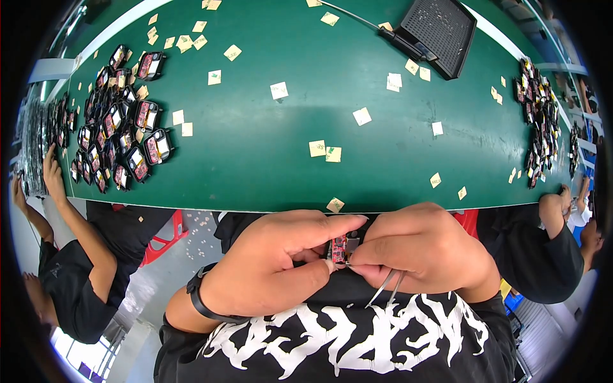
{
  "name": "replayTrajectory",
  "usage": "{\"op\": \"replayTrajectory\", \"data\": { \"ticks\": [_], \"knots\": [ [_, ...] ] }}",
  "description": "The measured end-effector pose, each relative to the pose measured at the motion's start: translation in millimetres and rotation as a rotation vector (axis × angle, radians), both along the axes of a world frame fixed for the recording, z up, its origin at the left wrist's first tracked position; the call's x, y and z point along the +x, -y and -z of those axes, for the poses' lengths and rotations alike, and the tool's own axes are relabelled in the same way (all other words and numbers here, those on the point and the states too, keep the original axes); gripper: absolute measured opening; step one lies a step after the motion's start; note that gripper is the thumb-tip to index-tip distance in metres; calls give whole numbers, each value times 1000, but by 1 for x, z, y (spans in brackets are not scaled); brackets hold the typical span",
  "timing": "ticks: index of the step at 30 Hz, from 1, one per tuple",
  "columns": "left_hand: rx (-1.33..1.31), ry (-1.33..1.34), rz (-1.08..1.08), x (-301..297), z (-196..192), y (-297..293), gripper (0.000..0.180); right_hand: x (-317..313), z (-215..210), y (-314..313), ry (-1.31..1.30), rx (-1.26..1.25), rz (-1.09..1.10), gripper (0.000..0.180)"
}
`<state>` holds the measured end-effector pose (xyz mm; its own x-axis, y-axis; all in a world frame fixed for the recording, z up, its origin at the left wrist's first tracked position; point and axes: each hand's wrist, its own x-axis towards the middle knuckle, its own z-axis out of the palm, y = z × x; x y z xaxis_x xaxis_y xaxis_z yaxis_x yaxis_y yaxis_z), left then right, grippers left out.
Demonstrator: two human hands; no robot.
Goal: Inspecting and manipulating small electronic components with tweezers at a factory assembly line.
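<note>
Close to my body, just off the table's near edge, my left hand is closed on a small electronic unit with a red circuit board. Part of a dark casing shows around the board; my fingers hide the rest. My right hand pinches a pair of metal tweezers, whose legs stick out below the palm toward my shirt. The right fingertips meet the right side of the unit. Whether the tweezer tips touch the board cannot be made out.
On the green table, many black-cased units with red boards cluster at the left; another cluster lies at the right. Small paper slips are scattered about. A black perforated tray stands at the far right. People sit on both sides.
</note>
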<state>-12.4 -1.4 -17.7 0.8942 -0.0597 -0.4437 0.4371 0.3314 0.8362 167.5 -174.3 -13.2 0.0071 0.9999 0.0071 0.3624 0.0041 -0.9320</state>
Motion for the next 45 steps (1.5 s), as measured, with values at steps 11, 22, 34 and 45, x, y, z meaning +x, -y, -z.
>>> {"op": "replayTrajectory", "data": {
  "ticks": [11,22,34,45],
  "knots": [
    [21,12,-11,-2,5,1,60,-13,6,0,94,59,23,27],
    [-236,-40,-128,-3,7,2,63,-3,-9,17,169,-63,170,28],
    [-187,-23,-159,-1,6,6,58,-18,-16,26,422,143,118,35],
    [-171,-25,-201,-4,3,10,57,-25,-16,26,591,203,220,28]
  ]
}}
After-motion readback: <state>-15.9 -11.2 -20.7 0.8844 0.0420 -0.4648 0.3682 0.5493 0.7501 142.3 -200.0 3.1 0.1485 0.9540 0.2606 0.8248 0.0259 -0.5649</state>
